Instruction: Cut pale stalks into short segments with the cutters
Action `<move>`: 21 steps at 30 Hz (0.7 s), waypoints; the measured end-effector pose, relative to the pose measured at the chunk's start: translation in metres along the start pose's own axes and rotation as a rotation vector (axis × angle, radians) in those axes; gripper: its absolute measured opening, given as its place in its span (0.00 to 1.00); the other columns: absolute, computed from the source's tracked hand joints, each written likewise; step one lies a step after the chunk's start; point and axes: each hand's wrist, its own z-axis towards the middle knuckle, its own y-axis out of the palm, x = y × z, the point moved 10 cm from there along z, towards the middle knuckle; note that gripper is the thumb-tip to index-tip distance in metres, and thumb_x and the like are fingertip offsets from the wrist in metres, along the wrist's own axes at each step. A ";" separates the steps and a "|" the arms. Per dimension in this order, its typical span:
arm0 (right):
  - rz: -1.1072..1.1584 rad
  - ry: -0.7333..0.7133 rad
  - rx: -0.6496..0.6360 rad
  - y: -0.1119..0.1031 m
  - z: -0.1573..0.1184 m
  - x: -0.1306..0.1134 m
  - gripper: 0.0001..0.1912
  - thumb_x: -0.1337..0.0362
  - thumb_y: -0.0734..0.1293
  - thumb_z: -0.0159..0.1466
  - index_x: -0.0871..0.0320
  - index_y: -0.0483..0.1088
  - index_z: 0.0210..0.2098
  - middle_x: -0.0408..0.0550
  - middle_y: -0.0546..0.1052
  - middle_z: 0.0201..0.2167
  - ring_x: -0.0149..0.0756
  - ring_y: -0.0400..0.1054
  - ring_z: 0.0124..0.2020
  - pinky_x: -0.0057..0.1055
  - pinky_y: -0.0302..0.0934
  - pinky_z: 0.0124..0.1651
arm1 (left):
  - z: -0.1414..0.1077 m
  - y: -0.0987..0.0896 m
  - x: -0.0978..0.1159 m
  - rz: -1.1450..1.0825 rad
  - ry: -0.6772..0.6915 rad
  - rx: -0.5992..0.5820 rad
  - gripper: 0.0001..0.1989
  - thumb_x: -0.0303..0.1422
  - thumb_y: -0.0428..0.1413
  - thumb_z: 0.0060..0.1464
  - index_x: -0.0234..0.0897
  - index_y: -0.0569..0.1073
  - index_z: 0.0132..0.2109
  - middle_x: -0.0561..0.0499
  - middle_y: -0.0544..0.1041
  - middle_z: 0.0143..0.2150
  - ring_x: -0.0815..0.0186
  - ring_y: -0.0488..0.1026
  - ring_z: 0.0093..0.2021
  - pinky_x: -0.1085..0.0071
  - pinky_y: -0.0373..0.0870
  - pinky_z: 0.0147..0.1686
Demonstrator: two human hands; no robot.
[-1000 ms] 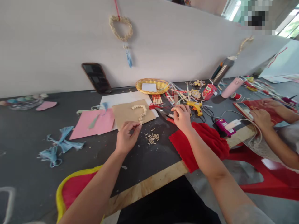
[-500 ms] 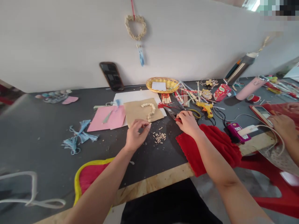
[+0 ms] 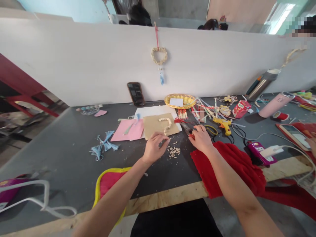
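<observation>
My left hand (image 3: 156, 147) has thumb and forefinger pinched together at the lower edge of a brown card (image 3: 151, 122). What sits between the fingertips is too small to make out. A curved row of pale pieces (image 3: 169, 122) lies on the card, its lower end close to those fingers. Just below, a loose pile of small pale tube-like pieces (image 3: 174, 151) is spread on the dark tabletop. Off to the right, my right hand (image 3: 201, 137) is closed around the red handles of pliers (image 3: 187, 129), whose jaws point up and left.
A red cloth (image 3: 227, 164) lies under my right forearm. Behind are a wicker basket (image 3: 180, 101), a yellow glue gun (image 3: 223, 125) and a leaning phone (image 3: 136, 93). Blue tassels (image 3: 105, 144) lie left. A heart-shaped ornament (image 3: 159, 56) hangs on the partition. Another person's hand (image 3: 311, 142) shows at far right.
The camera view has tilted up and swung left, so things appear lower and further right. Both hands stay in about the same places, the right one still on the pliers.
</observation>
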 end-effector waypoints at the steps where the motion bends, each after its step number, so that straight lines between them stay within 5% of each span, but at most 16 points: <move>1: -0.001 0.001 -0.006 0.001 0.000 0.000 0.11 0.61 0.65 0.63 0.62 0.77 0.34 0.60 0.71 0.52 0.53 0.57 0.58 0.44 0.58 0.62 | 0.002 0.001 0.003 -0.002 0.006 -0.019 0.05 0.31 0.55 0.59 0.40 0.75 0.35 0.48 0.79 0.33 0.61 0.74 0.42 0.64 0.73 0.43; 6: -0.008 0.015 -0.024 0.006 -0.001 0.001 0.13 0.59 0.66 0.63 0.63 0.77 0.36 0.61 0.70 0.53 0.54 0.55 0.60 0.46 0.56 0.63 | -0.003 0.010 0.002 -0.121 -0.099 -0.090 0.06 0.32 0.55 0.60 0.40 0.75 0.35 0.49 0.78 0.33 0.63 0.74 0.39 0.67 0.71 0.40; 13: -0.027 0.010 -0.026 0.010 -0.001 0.002 0.14 0.59 0.66 0.63 0.64 0.76 0.39 0.61 0.71 0.51 0.54 0.57 0.60 0.45 0.57 0.63 | -0.032 0.030 -0.047 -0.633 -0.527 0.024 0.11 0.41 0.60 0.55 0.36 0.76 0.37 0.50 0.78 0.32 0.70 0.71 0.28 0.74 0.68 0.29; 21: -0.016 -0.003 -0.031 0.011 -0.003 0.000 0.13 0.60 0.66 0.64 0.64 0.74 0.41 0.60 0.71 0.51 0.53 0.57 0.59 0.43 0.55 0.64 | -0.038 0.026 -0.072 -0.956 -0.718 0.139 0.16 0.42 0.68 0.44 0.35 0.76 0.33 0.50 0.80 0.31 0.72 0.70 0.24 0.74 0.69 0.27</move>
